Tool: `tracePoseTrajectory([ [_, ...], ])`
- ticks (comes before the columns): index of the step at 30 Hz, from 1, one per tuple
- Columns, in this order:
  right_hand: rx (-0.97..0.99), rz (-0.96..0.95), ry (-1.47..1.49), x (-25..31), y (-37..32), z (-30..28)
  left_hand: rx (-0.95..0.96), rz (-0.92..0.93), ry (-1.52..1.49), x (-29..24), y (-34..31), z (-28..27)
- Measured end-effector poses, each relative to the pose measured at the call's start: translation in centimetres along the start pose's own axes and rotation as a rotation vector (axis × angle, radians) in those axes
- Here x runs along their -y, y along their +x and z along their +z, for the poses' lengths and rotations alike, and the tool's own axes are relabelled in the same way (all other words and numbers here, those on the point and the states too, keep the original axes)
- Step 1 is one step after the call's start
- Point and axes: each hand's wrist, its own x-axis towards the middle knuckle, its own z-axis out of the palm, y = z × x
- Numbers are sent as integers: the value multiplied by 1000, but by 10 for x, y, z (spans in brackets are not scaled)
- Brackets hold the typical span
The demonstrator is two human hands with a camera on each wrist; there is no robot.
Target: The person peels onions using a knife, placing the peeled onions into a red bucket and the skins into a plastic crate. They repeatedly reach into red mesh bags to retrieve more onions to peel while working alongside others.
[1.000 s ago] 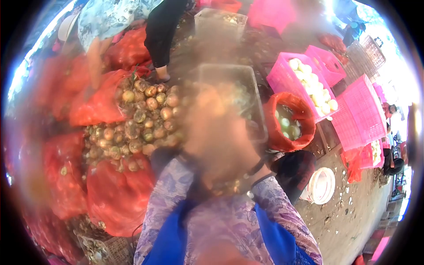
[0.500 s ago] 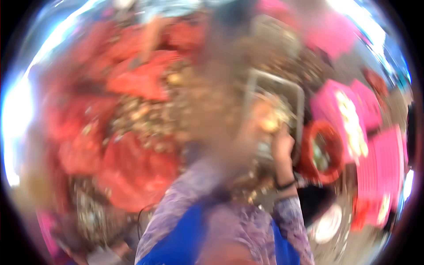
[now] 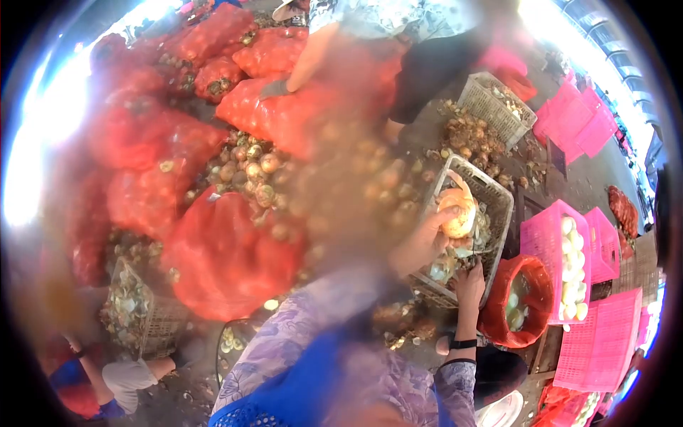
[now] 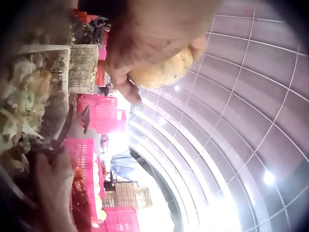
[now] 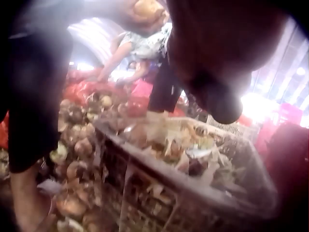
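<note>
In the head view my left hand (image 3: 420, 245) grips a large yellow-orange onion (image 3: 459, 218) above a grey crate (image 3: 504, 203) of peelings (image 3: 442, 268). The left wrist view has the onion (image 4: 164, 71) under my left hand (image 4: 149, 43), with fingers curled round it. My right hand (image 3: 469, 286) is at the crate's near right side, lower than the onion and apart from it; the left wrist view shows this hand (image 4: 54, 186) beside the peelings. Up close, the right hand (image 5: 217, 63) is dark and blurred, and whether it holds anything cannot be told.
Loose onions (image 3: 255, 169) and red net sacks (image 3: 231, 256) lie on the left. At the right stand a red-lined container (image 3: 491, 320), a pink crate (image 3: 541, 231) of peeled onions and an empty-looking pink crate (image 3: 597, 341). Another person's arm (image 3: 313, 57) reaches to a sack.
The head view has swung left, so the crate and hands appear farther right. Blur over the hands has lessened, and the onion in my left hand shows clearly above the crate.
</note>
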Motion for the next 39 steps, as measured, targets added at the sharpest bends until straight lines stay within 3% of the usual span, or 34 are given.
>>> tracePoseTrajectory([
  [2, -64, -234, 3, -12, 11, 3, -107, -30, -10, -15, -23, 23],
  [3, -219, -339, 107, 2, 13, -13, -34, 155, 254, -17, -31, 28],
  [4, -228, -335, 104, 26, 8, -35, 12, 241, 387, -18, -31, 27],
  [6, -283, -79, 703, 64, -4, -68, 67, 379, 599, -19, -30, 22],
  [7, -339, -134, 566, 44, 2, -54, 60, 393, 646, -23, -28, 17],
  [8, -152, -19, 517, 56, -9, -71, 46, 393, 679, -24, -26, 13],
  [10, -70, 63, 301, 31, -10, -62, 13, 396, 757, -28, -19, 12],
  [14, -246, -127, 409, 63, -32, -101, -57, 415, 931, -32, -7, 26],
  [16, -297, -473, 363, 90, -39, -132, -83, 416, 982, -29, 1, 34],
  [19, -213, -493, 249, 113, -42, -159, -91, 478, 971, -25, 3, 41],
  [21, -151, -489, 187, 130, -42, -170, -193, 849, 1622, -24, 12, 22],
  [25, -203, -528, 132, 134, -36, -170, -191, 849, 1655, -22, 5, 32],
  [28, -225, -533, 211, 127, -39, -165, -135, 595, 1307, -28, -1, 45],
  [30, -163, -491, 185, 120, -44, -163, -175, 447, 1322, -33, -1, 43],
  [33, -112, -460, 254, 115, -53, -169, -18, 407, 1240, -30, 5, 24],
  [37, -190, -507, 344, 89, -57, -151, -167, 276, 1202, -29, 0, 34],
  [39, -110, -420, 299, 89, -62, -157, -78, 209, 1112, -27, 7, 6],
])
